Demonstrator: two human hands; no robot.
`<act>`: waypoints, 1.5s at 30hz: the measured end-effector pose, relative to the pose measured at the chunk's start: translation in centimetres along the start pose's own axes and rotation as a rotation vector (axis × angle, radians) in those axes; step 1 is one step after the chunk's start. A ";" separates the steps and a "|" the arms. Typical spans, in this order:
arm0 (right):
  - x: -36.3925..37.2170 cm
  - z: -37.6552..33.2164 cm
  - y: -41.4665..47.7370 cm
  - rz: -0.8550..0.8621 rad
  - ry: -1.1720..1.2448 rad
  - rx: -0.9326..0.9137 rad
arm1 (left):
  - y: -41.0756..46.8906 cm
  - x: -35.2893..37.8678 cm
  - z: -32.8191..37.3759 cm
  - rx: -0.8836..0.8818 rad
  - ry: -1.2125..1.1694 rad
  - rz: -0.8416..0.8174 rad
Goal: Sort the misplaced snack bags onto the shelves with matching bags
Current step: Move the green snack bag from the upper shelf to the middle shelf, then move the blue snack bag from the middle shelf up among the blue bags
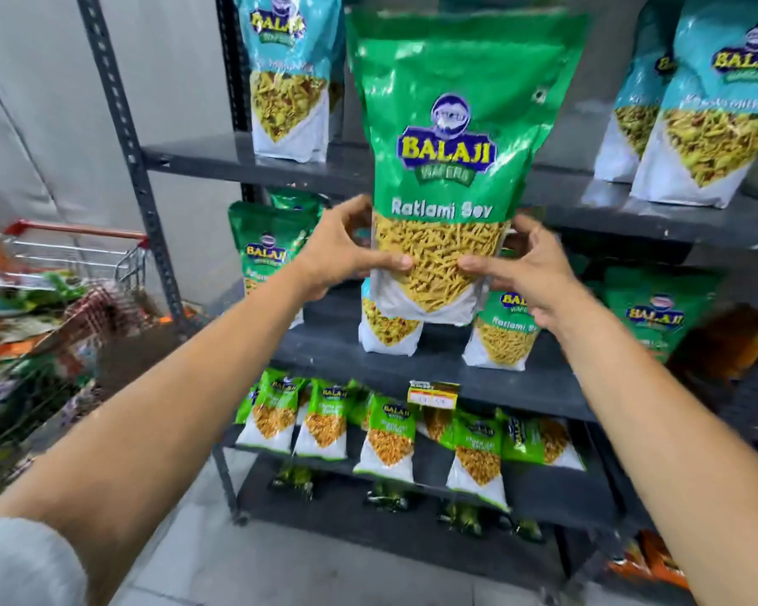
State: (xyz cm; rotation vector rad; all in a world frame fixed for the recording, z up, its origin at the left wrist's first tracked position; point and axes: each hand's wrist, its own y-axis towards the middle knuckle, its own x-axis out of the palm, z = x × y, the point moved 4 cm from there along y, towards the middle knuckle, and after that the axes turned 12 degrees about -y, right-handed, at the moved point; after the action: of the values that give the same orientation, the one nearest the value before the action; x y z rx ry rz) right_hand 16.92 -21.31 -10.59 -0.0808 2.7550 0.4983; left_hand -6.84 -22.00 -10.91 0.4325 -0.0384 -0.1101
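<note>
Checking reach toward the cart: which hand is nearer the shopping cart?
Left. The left hand grips the green Ratlami Sev bag on the side facing the shopping cart; the right hand grips its far side.

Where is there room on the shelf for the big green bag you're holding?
The green Ratlami Sev bag has bare room on the middle shelf, left of the teal-and-white bag, beside the green bag on the left. The top shelf is bare in the middle. The small bags below are crowded.

One head-worn wide-angle view looks forward and slightly down, close to a shelf rack (543, 382)
</note>
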 end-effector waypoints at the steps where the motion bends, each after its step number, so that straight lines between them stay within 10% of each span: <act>1: 1.1 1.0 -0.6 -0.007 0.008 0.022 | -1.0 -0.7 -1.4 -0.018 -0.003 0.008; 30: 28.4 21.8 11.8 0.062 -0.211 0.196 | 4.2 -20.6 -29.0 -0.362 0.186 0.229; 35: 24.3 23.9 9.1 0.274 -0.284 0.182 | 0.4 -18.1 -27.7 -0.172 0.564 0.631; 40: 18.0 27.6 6.9 0.462 -0.127 0.317 | 0.7 -7.6 -29.9 -0.100 0.530 0.222; 45: 15.1 31.1 10.6 0.147 -0.173 0.516 | 4.8 -2.2 -31.3 -0.274 0.368 0.108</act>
State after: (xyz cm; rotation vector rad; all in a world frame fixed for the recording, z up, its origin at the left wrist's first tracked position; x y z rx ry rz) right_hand 11.44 -0.45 -39.56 0.2774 2.6361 -0.1740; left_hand -6.62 -4.45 -37.30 0.1707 0.3117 0.0713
